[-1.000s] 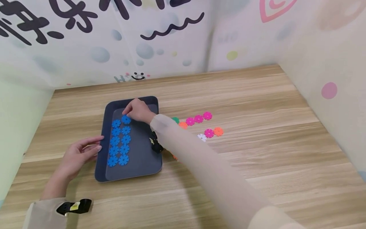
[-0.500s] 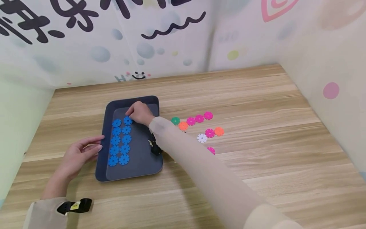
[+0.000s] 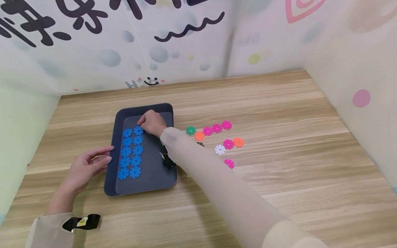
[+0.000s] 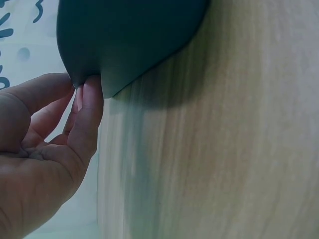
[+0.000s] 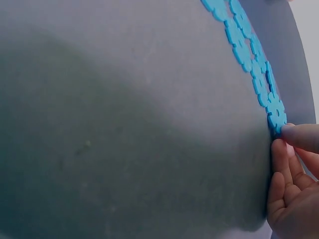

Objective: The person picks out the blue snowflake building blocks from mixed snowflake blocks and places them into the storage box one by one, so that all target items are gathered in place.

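A dark grey tray lies on the table, with blue notched plastic discs in two columns along its left side. My left hand holds the tray's left rim between thumb and fingers; in the left wrist view the fingertips meet the tray edge. Reaching across the tray, my right hand pinches the blue disc at the far end of the right column. The right wrist view shows thumb and finger on that disc, which sits in line with the others.
Right of the tray lie loose notched discs: a green one, orange, white and several pink ones. My right sleeve covers part of this area. A printed wall stands behind the table.
My right hand has shifted slightly right and toward me with the blue disc, which now lines up with its column. The left hand stays on the tray.
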A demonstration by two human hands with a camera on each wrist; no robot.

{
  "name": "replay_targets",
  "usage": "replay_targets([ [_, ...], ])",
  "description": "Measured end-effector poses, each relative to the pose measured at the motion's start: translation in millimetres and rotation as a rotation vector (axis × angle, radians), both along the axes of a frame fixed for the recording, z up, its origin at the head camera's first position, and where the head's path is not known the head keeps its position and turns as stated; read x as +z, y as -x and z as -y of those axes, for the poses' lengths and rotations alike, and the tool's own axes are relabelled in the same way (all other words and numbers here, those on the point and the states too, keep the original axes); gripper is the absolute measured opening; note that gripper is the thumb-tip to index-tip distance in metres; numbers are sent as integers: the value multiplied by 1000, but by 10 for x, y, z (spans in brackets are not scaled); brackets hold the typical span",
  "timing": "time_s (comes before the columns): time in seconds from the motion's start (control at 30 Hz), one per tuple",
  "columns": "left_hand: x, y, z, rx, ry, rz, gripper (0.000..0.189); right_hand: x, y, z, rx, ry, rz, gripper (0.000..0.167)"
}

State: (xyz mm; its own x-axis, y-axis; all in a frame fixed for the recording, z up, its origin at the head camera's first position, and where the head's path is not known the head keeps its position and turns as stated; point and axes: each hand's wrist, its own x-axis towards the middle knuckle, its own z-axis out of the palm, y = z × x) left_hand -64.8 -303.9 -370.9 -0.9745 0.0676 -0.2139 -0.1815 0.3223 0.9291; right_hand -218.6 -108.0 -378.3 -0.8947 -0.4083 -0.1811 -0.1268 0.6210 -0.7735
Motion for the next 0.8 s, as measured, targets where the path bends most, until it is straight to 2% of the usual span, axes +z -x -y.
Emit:
replay_targets([
  [0.27,-3,25,-16,-9,-8,2,35,-8,0,-54,-6,26,-4,16],
  [0.4,-8,42,-23,-11,1,4,35,44,37,-106,36,88,10,17],
  [0.53,-5,39,-25,-15,31,13,37,169,120,-183,144,133,57,20],
  [0.63,11,48,-20,-25,41,15,38,319,195,-297,233,138,81,24],
  [0.73,40,48,8,-10,5,12,32,467,235,-478,292,137,55,27],
  [0.8,57,61,46,3,-36,4,29,552,253,-641,298,136,22,27],
])
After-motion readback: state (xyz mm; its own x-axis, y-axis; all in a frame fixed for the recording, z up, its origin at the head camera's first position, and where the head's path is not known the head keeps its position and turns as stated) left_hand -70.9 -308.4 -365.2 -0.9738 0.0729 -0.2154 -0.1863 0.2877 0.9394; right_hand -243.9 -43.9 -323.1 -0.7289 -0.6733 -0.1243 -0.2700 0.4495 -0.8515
